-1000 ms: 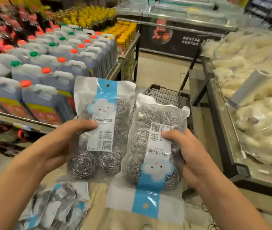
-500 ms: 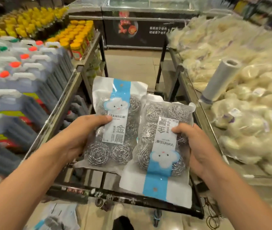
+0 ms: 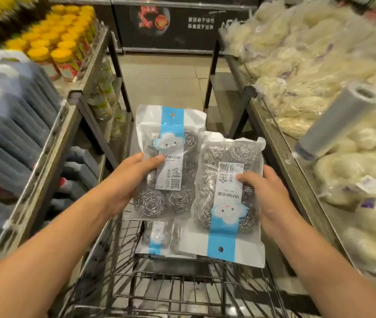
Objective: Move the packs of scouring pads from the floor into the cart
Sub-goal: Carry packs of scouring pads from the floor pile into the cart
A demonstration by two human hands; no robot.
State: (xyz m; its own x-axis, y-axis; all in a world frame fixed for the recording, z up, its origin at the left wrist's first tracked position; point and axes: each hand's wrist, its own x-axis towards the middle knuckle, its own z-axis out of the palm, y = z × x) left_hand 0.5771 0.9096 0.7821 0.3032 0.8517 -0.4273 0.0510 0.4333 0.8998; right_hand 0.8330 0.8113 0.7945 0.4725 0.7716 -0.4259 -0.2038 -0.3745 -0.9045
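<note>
Both packs [image 3: 171, 164] have come lower over the cart [image 3: 164, 288]; hands [image 3: 127, 180] gripping.

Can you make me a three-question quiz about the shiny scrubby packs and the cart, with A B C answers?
1. Where is the pack in the left hand right now?
A. Lying on the floor
B. Held up over the cart
C. Standing on the shelf with the jugs

2. What colour is the stripe on each held pack?
A. Blue
B. Red
C. Green

3. Which way up is the right-hand pack?
A. Upside down
B. Folded in half
C. Same way up as the other

Answers:
1 B: the left-hand pack is gripped above the wire basket.
2 A: a blue band with a white cloud runs down both packs.
3 A: the pack in the right hand has its cloud at the bottom and its writing flipped, unlike the other.
</note>
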